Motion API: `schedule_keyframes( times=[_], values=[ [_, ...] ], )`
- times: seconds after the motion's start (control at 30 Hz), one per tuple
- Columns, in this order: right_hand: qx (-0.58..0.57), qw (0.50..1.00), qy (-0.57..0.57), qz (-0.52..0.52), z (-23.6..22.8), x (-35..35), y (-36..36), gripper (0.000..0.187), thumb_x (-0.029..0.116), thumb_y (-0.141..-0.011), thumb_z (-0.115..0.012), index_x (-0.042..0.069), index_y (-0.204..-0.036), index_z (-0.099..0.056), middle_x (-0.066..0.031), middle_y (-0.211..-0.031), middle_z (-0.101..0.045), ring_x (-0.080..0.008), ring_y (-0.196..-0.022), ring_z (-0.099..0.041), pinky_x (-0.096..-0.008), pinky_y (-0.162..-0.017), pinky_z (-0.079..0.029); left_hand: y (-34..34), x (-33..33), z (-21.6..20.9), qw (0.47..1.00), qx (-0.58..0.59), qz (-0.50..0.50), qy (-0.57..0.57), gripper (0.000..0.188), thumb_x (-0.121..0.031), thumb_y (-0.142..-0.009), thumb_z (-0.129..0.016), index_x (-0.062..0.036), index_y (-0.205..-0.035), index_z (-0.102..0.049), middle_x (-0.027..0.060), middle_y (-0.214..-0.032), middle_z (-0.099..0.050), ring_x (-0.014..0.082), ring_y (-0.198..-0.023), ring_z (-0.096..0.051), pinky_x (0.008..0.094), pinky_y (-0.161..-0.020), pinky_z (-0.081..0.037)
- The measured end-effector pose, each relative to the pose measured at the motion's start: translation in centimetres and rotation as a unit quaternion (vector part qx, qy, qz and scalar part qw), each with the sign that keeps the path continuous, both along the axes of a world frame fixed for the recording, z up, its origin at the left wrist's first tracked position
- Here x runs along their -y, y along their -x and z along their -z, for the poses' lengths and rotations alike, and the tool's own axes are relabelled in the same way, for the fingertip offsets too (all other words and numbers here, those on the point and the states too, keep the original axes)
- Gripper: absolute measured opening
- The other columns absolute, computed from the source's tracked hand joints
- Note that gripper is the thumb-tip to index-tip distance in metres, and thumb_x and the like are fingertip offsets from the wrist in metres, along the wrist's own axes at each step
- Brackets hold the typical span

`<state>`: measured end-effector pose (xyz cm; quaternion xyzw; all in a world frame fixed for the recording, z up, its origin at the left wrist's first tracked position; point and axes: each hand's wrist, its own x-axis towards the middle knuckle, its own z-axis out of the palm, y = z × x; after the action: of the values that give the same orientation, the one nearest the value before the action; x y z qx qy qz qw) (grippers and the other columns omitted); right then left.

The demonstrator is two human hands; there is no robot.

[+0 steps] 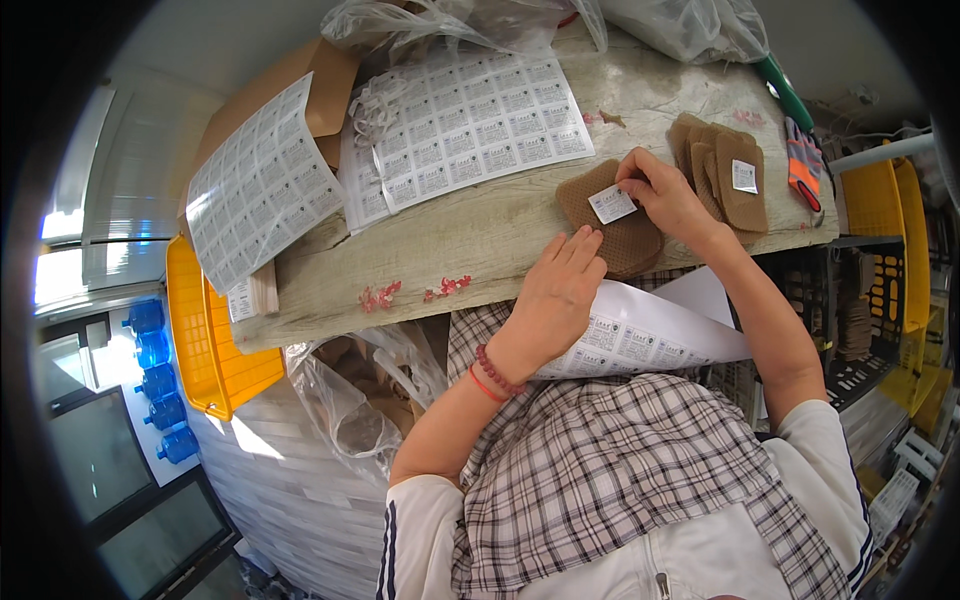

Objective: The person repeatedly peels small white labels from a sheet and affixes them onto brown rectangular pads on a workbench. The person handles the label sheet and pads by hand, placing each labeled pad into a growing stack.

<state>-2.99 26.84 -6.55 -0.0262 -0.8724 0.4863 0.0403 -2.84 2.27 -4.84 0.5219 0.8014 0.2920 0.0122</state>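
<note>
A white printed label lies over a brown, textured flat piece with rounded ends near the table's front edge. My right hand pinches the label's right end between thumb and fingers. My left hand rests its stretched fingers at the left edge of the brown piece, just below the label. Under my left hand a curled sheet of labels lies across my lap, partly hidden by the hand. Right of my right hand sits an overlapping pile of similar brown pieces, the top one bearing a white label.
Stacked label sheets and another sheet draping over a cardboard box cover the table's left. Clear plastic bags lie at the back. A work glove is at the right edge. Yellow crates stand left, a black crate right.
</note>
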Motion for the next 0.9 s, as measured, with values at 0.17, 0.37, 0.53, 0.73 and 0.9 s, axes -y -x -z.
schedule_keyframes(
  times=[0.17,0.37,0.53,0.73,0.9],
  values=[
    [-0.006,1.0,0.004,-0.006,0.0,0.3,0.0,0.008,0.002,-0.095,-0.063,0.0,-0.1,-0.057,-0.0143,-0.089,-0.067,-0.0263,-0.083,-0.064,-0.0366,-0.078,-0.052,-0.1,0.0,-0.2,1.0,0.001,-0.004,0.003,0.019,0.007,-0.081,-0.054,0.004,-0.099,-0.058,0.0245,-0.135,-0.058,0.0403,-0.132,-0.053,0.0525,-0.114,-0.041],
    [-0.012,1.0,-0.007,0.006,0.1,0.6,-0.1,0.006,0.002,-0.096,-0.062,0.0,-0.099,-0.057,-0.0153,-0.09,-0.068,-0.0282,-0.084,-0.065,-0.0371,-0.077,-0.052,0.0,-0.1,-0.1,1.0,-0.001,-0.001,-0.001,0.017,0.007,-0.082,-0.054,0.0041,-0.098,-0.058,0.0261,-0.134,-0.058,0.0409,-0.132,-0.053,0.0525,-0.114,-0.04],
    [-0.006,1.0,-0.026,0.015,-0.3,1.0,-0.3,0.007,0.002,-0.094,-0.062,0.001,-0.099,-0.058,-0.0176,-0.091,-0.067,-0.0329,-0.085,-0.065,-0.0394,-0.077,-0.051,-0.2,-0.1,-0.6,0.999,0.028,-0.017,0.023,0.017,0.006,-0.079,-0.055,0.0043,-0.096,-0.058,0.0307,-0.14,-0.051,0.0434,-0.128,-0.054,0.0519,-0.115,-0.039],
    [-0.024,0.998,-0.062,0.023,-0.6,1.5,-0.5,0.007,0.001,-0.093,-0.062,0.001,-0.098,-0.057,-0.0189,-0.092,-0.067,-0.0381,-0.088,-0.065,-0.0428,-0.077,-0.051,0.3,-0.6,-1.3,1.0,0.011,0.009,0.006,0.014,0.004,-0.078,-0.057,0.0051,-0.091,-0.059,0.0323,-0.146,-0.048,0.042,-0.128,-0.052,0.0493,-0.11,-0.04],
    [-0.061,0.985,-0.161,0.027,-0.5,2.1,-0.7,0.009,0.003,-0.092,-0.063,0.002,-0.099,-0.057,-0.0171,-0.095,-0.064,-0.0401,-0.091,-0.064,-0.0443,-0.076,-0.052,0.3,-0.7,-0.4,0.999,-0.027,0.013,0.033,0.016,0.001,-0.078,-0.058,0.006,-0.092,-0.062,0.0315,-0.142,-0.052,0.0402,-0.13,-0.051,0.0479,-0.11,-0.039]
  ],
)
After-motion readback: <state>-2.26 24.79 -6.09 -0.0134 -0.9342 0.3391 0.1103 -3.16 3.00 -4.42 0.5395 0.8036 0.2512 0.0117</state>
